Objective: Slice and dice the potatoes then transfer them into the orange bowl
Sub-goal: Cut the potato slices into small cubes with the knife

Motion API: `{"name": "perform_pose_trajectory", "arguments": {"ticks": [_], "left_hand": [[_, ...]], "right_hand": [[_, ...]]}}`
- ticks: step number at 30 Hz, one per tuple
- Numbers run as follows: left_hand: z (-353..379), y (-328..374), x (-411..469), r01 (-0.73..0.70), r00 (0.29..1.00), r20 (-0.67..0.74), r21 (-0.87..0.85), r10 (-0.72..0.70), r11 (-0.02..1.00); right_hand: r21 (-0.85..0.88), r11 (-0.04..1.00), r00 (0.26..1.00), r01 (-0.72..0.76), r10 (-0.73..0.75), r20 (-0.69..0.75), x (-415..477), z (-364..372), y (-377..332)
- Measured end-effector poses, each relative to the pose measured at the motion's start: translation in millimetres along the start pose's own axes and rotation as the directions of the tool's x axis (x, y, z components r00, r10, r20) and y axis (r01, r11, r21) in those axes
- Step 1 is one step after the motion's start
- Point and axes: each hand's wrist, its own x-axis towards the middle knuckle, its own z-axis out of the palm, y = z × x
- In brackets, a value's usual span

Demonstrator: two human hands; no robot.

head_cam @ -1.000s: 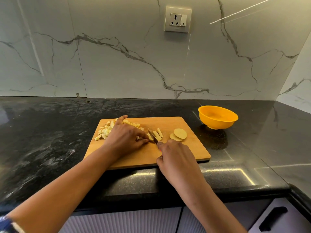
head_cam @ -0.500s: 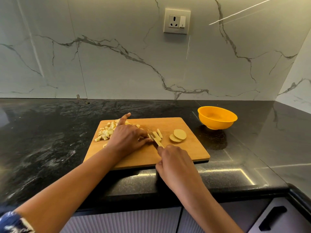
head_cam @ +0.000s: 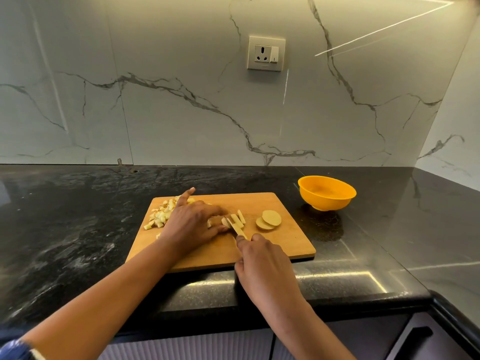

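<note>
A wooden cutting board (head_cam: 275, 245) lies on the black counter. Diced potato (head_cam: 159, 216) is heaped at its far left corner. Potato sticks (head_cam: 237, 219) lie at the middle, and two round potato slices (head_cam: 268, 220) lie to their right. My left hand (head_cam: 192, 224) rests flat on the board, fingertips holding the sticks, index finger raised. My right hand (head_cam: 262, 266) grips a knife (head_cam: 237, 229) whose blade lies across the sticks beside my left fingertips. The orange bowl (head_cam: 326, 193) stands off the board, to the right and further back; it looks empty.
The black stone counter (head_cam: 78, 229) runs to a marble wall with a socket (head_cam: 266, 53) at the back and turns a corner at the right. Its front edge is just below the board, with cabinet drawers (head_cam: 415, 341) underneath.
The view has tilted up slightly. My right hand with the knife has edged a little along the sticks, and my left index finger has lifted; the potato pieces have stayed put.
</note>
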Motion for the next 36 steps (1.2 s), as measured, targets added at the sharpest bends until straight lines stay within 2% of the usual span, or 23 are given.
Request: {"name": "perform_pose_trajectory", "arguments": {"ticks": [4,8,17,22,26,32,36], "left_hand": [[5.4,3.3,4.1,-0.121,0.991,0.054,-0.047,0.123,0.992],[5.8,-2.9,10.5,-0.063,0.983,0.163,-0.135,0.085,0.989],[4.9,-2.7,13.6,-0.059,0.979,0.175,-0.24,0.103,0.969],[4.7,-2.4,11.8,-0.062,0.976,0.187,-0.269,0.116,0.961],[-1.9,8.5,8.3,-0.02,0.969,0.238,-0.215,0.072,0.976],[1.7,28.9,21.4,0.142,0.915,0.398,-0.159,-0.068,0.977],[2.0,22.1,29.8,0.161,0.882,0.466,-0.149,-0.074,0.976]], "right_hand": [[0.001,1.0,1.0,-0.015,0.015,0.012,1.0,-1.5,1.5],[-0.006,1.0,0.999,-0.013,0.013,0.04,-1.9,-4.8,4.6],[0.044,0.998,0.999,-0.044,0.043,0.029,-32.0,-46.6,28.9],[0.052,0.991,0.988,-0.125,0.129,-0.081,-26.0,-47.5,47.2],[0.088,0.978,0.969,-0.188,0.199,-0.147,-5.4,-19.1,53.4],[0.211,0.959,0.947,-0.187,0.233,-0.22,8.8,3.5,56.0],[0.215,0.957,0.954,-0.195,0.236,-0.185,11.8,5.5,59.1]]}}
